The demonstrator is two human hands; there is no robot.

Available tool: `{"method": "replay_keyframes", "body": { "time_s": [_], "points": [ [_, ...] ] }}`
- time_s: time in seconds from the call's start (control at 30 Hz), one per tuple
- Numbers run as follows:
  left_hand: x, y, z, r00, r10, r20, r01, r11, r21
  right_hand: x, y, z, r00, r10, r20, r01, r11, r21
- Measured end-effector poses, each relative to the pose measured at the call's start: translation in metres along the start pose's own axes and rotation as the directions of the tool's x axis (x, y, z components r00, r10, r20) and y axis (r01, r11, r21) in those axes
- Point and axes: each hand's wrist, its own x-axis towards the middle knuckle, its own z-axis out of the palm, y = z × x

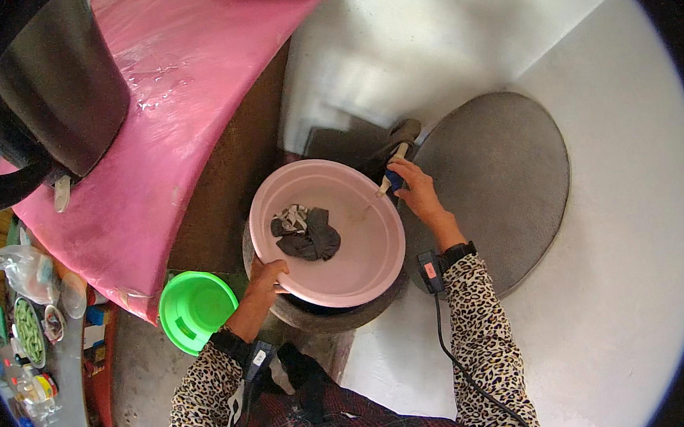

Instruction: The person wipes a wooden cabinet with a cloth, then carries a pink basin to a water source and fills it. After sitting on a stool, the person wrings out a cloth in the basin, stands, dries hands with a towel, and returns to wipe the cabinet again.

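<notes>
My left hand (267, 278) grips the near left rim of a pink plastic basin (375, 253). The basin rests over the mouth of a round, dark-walled vat (326, 322). Inside it, a bunched dark grey cloth (319, 234) with a black-and-white patterned part lies left of centre. At the basin's upper right edge, my right hand (417, 188) has its fingers on the blue handle (395, 179) of a pale tap (385, 185). A thin stream of water seems to fall from the spout into the basin.
A large round grey lid (497, 189) leans against the white wall (611, 192). Left stands a pink-covered table (187, 87) with a black jug-like vessel (61, 91). Below is a green plastic basin (196, 309) on the floor. A crowded side table (69, 379) holds food and bottles.
</notes>
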Motion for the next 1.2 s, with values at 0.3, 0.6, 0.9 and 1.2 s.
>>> {"method": "replay_keyframes", "body": {
  "time_s": [0.3,0.6,0.9,1.2],
  "points": [
    [0.0027,-0.0002,-0.0017,0.999,-0.021,0.027,0.02,1.0,0.016,0.0031,-0.0003,-0.0007,1.0,0.0,0.02,0.0,1.0,-0.011],
    [0.0019,-0.0002,-0.0016,0.999,-0.036,0.021,0.037,0.998,-0.057,0.0047,-0.0029,-0.0035,0.999,-0.032,0.024,0.032,0.999,0.007],
    [0.0052,-0.0037,-0.001,1.0,-0.004,0.022,0.004,0.999,-0.037,0.0034,-0.0085,-0.0076,0.999,-0.022,0.038,0.022,1.0,0.005],
    [0.0036,-0.0032,-0.0026,0.999,-0.027,0.047,0.028,0.999,-0.026,0.0041,-0.0028,-0.0046,0.999,-0.022,0.045,0.023,0.999,-0.026]
  ]
}}
